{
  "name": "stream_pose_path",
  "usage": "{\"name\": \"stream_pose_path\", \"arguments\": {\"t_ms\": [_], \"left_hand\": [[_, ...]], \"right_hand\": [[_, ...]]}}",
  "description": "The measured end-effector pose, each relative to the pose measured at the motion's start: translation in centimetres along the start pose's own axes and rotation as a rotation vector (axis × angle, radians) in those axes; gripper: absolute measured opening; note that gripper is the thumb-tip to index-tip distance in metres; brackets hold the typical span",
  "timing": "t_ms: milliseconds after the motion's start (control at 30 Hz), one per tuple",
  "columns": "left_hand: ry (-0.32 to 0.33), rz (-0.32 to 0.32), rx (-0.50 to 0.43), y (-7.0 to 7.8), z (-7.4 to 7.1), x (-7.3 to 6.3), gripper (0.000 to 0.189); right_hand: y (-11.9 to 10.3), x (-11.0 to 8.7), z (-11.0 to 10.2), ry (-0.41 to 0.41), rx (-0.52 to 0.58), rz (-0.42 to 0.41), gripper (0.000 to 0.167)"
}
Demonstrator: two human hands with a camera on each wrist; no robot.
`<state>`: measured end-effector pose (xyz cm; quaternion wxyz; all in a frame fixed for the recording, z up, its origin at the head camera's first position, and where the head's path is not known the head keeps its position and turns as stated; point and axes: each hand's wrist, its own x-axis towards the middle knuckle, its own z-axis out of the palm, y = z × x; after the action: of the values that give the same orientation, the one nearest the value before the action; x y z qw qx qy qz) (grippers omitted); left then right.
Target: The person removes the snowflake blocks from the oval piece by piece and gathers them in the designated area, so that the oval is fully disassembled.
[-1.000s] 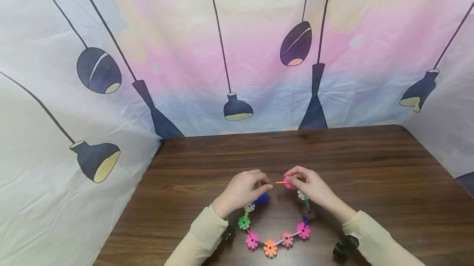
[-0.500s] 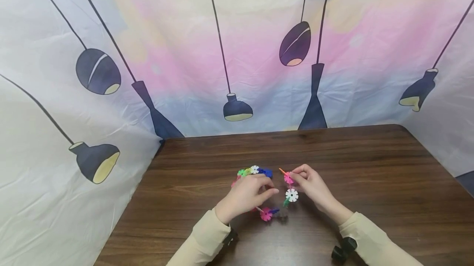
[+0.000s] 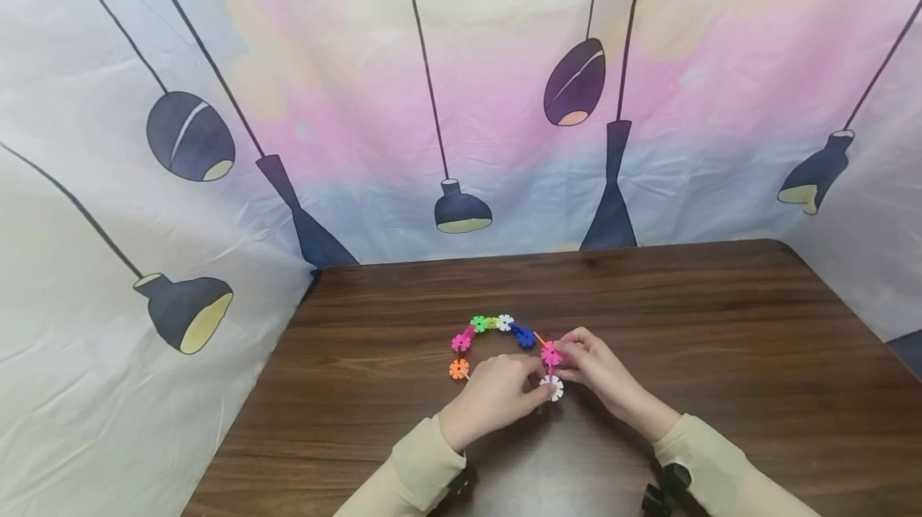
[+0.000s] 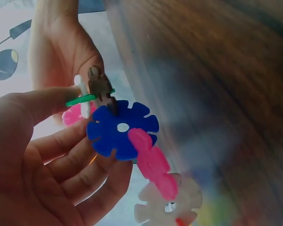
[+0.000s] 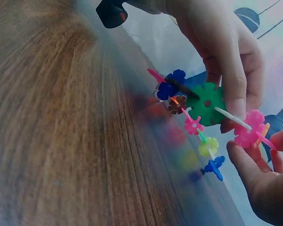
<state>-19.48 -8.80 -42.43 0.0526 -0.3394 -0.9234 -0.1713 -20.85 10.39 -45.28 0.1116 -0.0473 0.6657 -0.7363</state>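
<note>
A chain of colourful plastic snowflake discs, slotted into one another, curves over the table in the head view. Its far stretch includes a green disc (image 3: pixel 479 324), a blue disc (image 3: pixel 525 338) and an orange disc (image 3: pixel 458 369). My right hand (image 3: pixel 608 377) pinches the pink disc (image 3: pixel 551 353), which has a thin orange disc (image 3: pixel 539 338) edge-on in it, beside the blue one. With thumb and fingers, my left hand (image 3: pixel 493 393) pinches at the white disc (image 3: pixel 552 388) just below. The left hand hides the near stretch; the left wrist view shows a dark blue disc (image 4: pixel 122 132) there.
The dark wooden table (image 3: pixel 684 301) spreads around the chain. A cloth backdrop (image 3: pixel 519 157) printed with hanging lamps stands behind its far edge. A black wrist camera (image 3: pixel 666 489) sits by the right sleeve (image 3: pixel 709 453).
The chain's loop has swung from the near side to the far left side of my hands. My left hand has moved right onto the white disc; my right hand keeps the pink disc.
</note>
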Motion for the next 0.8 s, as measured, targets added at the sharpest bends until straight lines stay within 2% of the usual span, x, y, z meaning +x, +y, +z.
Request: {"name": "stream_pose_path", "arguments": {"t_ms": [100,233,333,467,600,700,800], "left_hand": [[-0.036,0.004,-0.028,-0.4,-0.4,0.2,0.013],[-0.108,0.015,-0.084,-1.0,-1.1,0.3,0.01],[-0.17,0.022,-0.119,-1.4,-1.4,0.3,0.008],[-0.242,0.045,-0.144,-2.1,-1.4,0.2,0.006],[-0.29,0.099,-0.165,-2.8,-1.6,0.3,0.004],[-0.316,0.137,-0.22,-3.4,-2.0,0.4,0.005],[-0.334,0.143,-0.29,-3.8,-2.5,0.3,0.01]], "right_hand": [[-0.1,0.1,-0.4,-0.042,0.0,-0.005,0.022],[-0.1,0.4,-1.2,-0.091,-0.017,0.021,0.044],[0.1,0.8,-1.6,-0.117,-0.064,0.037,0.055],[0.6,1.3,-2.1,-0.171,-0.164,0.026,0.056],[0.9,1.8,-2.4,-0.25,-0.243,0.008,0.055],[0.9,1.9,-2.6,-0.287,-0.229,0.001,0.052],[0.8,1.8,-2.7,-0.304,-0.16,0.005,0.049]]}}
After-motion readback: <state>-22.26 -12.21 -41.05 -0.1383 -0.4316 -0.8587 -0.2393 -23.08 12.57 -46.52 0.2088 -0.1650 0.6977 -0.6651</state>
